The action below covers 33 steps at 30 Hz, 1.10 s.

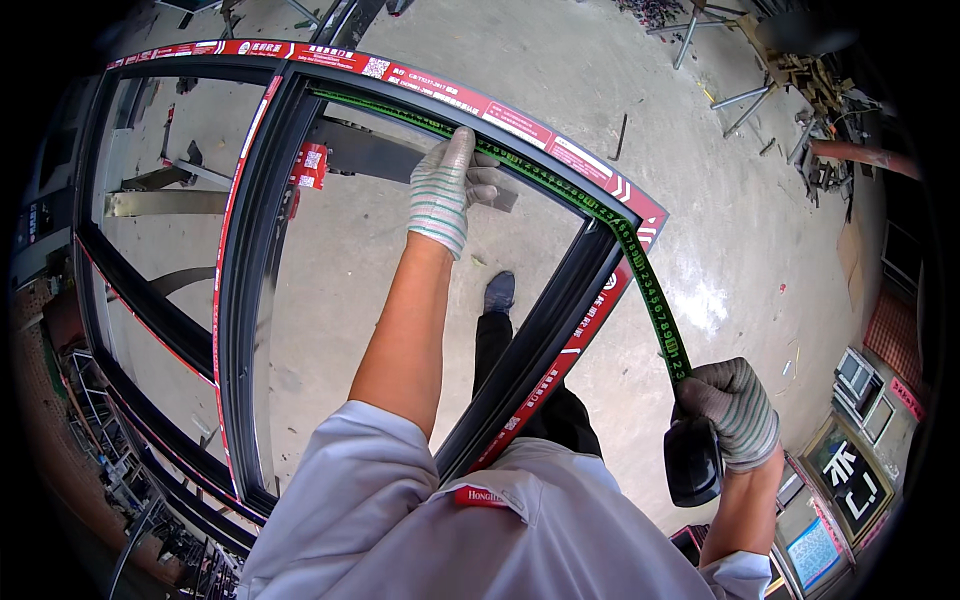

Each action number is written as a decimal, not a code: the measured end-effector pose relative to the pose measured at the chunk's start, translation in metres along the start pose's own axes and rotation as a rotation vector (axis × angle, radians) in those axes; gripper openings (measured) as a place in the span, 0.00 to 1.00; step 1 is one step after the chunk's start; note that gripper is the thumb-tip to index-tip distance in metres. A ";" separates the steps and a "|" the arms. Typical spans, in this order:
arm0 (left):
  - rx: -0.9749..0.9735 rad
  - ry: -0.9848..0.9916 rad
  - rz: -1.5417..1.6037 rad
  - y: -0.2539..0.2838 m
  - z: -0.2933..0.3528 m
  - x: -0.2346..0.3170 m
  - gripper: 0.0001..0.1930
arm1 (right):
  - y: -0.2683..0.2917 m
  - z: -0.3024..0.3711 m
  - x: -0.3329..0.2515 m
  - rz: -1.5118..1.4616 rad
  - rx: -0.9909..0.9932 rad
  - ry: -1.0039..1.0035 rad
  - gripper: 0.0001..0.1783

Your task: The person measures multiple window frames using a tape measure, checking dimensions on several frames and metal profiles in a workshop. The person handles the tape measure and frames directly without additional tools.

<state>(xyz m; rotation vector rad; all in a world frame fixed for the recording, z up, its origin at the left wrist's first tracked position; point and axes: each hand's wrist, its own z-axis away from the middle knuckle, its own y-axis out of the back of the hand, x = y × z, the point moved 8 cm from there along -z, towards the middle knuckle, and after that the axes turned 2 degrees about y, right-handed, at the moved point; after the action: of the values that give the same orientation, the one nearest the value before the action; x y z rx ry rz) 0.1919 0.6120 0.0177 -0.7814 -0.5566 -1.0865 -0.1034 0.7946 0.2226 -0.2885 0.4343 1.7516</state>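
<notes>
While my left hand rests at the tape partway along its run, my right hand grips the upper end of the case, off to the right and outside the frame. Green and numbered, the tape follows the frame's far inner edge from beside the divider to the right corner, where it bends and slants down to the case. My right fingers are wrapped tight; whether the left ones pinch the tape or merely press it, I can't tell from here. I'd judge the measuring well under way, with the tape drawn out and laid across; its far end is too dark to check. It is not yet wound back, and nothing shows whether a reading has been taken.
</notes>
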 end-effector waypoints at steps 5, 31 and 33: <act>0.030 0.000 -0.057 0.000 0.000 0.002 0.15 | 0.000 0.001 0.000 0.025 0.005 0.009 0.12; -0.086 -0.184 0.059 -0.006 0.011 0.006 0.16 | 0.002 0.011 0.025 0.007 0.008 0.023 0.16; -0.088 -0.193 0.072 -0.005 0.011 0.006 0.16 | 0.001 0.011 0.026 0.008 0.018 0.036 0.16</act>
<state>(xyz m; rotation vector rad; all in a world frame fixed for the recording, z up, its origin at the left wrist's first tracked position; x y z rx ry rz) 0.1890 0.6159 0.0305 -0.9830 -0.6413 -0.9806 -0.1101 0.8219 0.2219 -0.3064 0.4773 1.7513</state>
